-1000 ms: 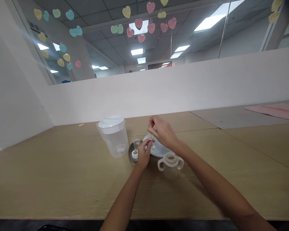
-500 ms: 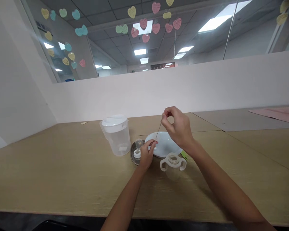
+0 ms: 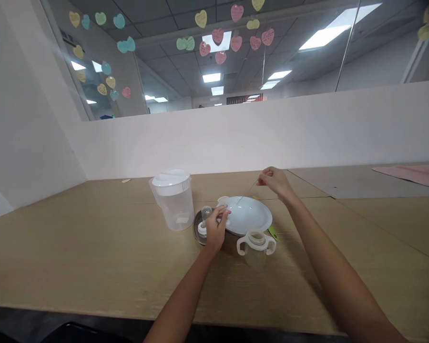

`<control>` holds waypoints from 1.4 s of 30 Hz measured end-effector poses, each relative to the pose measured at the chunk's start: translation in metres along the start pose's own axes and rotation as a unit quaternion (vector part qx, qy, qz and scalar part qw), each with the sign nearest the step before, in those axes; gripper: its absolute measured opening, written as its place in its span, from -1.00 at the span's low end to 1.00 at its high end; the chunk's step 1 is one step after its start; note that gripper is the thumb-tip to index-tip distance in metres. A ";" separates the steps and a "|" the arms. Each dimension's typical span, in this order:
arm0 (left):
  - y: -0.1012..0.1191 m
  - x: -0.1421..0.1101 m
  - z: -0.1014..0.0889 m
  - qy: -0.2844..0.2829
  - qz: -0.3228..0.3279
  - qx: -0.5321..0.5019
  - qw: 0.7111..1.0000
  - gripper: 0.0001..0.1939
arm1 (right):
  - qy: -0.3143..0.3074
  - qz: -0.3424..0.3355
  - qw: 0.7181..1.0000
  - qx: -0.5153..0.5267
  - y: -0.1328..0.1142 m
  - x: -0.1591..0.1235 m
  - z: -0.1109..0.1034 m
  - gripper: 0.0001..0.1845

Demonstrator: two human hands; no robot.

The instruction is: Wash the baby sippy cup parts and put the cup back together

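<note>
My left hand [image 3: 216, 227] is closed in a pinch at the left rim of the white bowl [image 3: 255, 216]; a small whitish piece seems to be between its fingertips. Higher and to the right, my right hand [image 3: 274, 182] pinches one end of a thin stick [image 3: 249, 190], which slants down over the bowl toward my left fingers. Below the bowl stands a clear baby bottle [image 3: 256, 252] with two white handles and an open top. Left of my left hand, a bottle nipple with a white ring [image 3: 202, 228] sits in a metal bowl [image 3: 196, 236], partly hidden.
A clear pitcher with a white lid [image 3: 173, 202] stands to the left. A green handle [image 3: 273, 233] sticks out at the bowl's right side. Behind my left hand is a round whitish piece [image 3: 223, 200]. Pink cloth [image 3: 414, 172] lies far right.
My right hand has moved right and slightly away from me, and the stick now leans more to the right. My left hand has shifted slightly left. The bowl shows more fully.
</note>
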State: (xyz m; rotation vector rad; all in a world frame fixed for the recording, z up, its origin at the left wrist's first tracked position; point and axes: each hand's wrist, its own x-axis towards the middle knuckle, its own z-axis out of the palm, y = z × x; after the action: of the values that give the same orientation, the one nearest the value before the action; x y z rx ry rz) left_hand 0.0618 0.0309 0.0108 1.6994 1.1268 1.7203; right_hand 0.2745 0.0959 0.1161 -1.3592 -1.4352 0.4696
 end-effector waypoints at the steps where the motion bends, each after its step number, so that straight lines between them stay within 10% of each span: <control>1: 0.000 0.000 0.000 -0.001 -0.002 0.002 1.000 -0.70 | -0.024 0.027 0.999 -0.015 0.012 0.006 0.007 -0.89; 16: 0.005 0.001 0.001 -0.012 0.006 0.029 0.999 -0.78 | -0.165 0.089 0.902 -0.388 0.056 0.012 0.020 -0.77; 22: 0.006 0.002 0.001 -0.010 0.022 0.038 0.999 -0.79 | -0.348 -0.029 0.916 -0.196 0.026 0.000 0.017 -0.79; 26: 0.007 0.001 0.000 -0.022 0.027 0.046 0.998 -0.80 | -0.504 -0.076 0.860 -0.020 -0.007 -0.021 0.025 -0.63; 42: 0.002 0.003 -0.005 0.019 0.045 0.117 0.992 -0.83 | -0.495 -0.093 0.863 0.025 -0.022 -0.031 0.028 -0.69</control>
State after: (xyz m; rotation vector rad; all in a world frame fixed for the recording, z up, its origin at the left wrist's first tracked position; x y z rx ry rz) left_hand 0.0569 0.0316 0.0145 1.8885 1.3339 1.7375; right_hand 0.2335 0.0725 0.1113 -0.9117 -2.3249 1.1724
